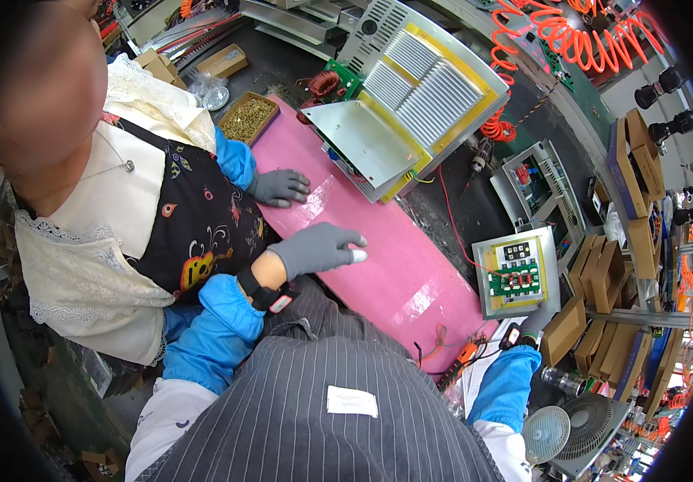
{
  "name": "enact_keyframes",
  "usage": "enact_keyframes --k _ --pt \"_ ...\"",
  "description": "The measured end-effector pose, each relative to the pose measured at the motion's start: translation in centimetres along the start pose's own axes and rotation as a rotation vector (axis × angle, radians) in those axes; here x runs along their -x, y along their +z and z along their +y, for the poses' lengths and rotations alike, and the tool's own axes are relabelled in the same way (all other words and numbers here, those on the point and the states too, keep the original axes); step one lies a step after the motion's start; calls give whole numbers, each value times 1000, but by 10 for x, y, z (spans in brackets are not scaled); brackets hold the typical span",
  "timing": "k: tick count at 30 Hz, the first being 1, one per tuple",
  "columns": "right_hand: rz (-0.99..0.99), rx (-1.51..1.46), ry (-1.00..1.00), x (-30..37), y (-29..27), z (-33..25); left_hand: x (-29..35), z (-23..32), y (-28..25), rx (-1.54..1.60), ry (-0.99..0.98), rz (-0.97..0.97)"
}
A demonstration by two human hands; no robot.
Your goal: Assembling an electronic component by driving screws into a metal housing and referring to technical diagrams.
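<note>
My left hand (318, 250), in a grey glove, hovers over the pink mat (379, 253); its thumb and fingers are apart with nothing between them. At the right, my gloved right hand (537, 320) is at the lower right corner of a square metal plate (487, 297) bearing a green circuit board (515, 279). Its fingers are hard to make out, so its grip is unclear. An orange-handled tool (464, 357) lies near my right wrist, at the mat's end. Beyond the mat, a large metal unit with finned heat sinks (423, 76) stands with a flat metal panel (358, 140) angled out.
Beside me on the left, a co-worker rests a gloved hand (281, 188) on the mat. A box of small brass-coloured parts (248, 119) sits at its far end. Red coiled hoses (571, 32) hang above. Cardboard bins (603, 269) and a fan (546, 434) stand right.
</note>
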State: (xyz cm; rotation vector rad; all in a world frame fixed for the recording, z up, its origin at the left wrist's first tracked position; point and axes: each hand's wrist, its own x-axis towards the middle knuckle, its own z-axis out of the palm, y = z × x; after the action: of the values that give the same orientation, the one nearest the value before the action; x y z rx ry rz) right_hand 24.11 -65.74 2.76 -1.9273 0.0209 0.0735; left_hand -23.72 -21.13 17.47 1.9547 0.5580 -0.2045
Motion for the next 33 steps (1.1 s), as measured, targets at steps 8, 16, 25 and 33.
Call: enact_keyframes --k 8,16,25,33 --pt "46 -35 -12 17 14 -15 18 -16 22 46 -22 -37" --pt "-54 -121 -43 -61 -138 32 2 -16 32 115 129 -207" --pt "254 84 -111 119 54 -28 -22 10 52 67 -18 -227" --pt "-85 285 -292 306 48 -49 -72 50 89 -150 137 -515"
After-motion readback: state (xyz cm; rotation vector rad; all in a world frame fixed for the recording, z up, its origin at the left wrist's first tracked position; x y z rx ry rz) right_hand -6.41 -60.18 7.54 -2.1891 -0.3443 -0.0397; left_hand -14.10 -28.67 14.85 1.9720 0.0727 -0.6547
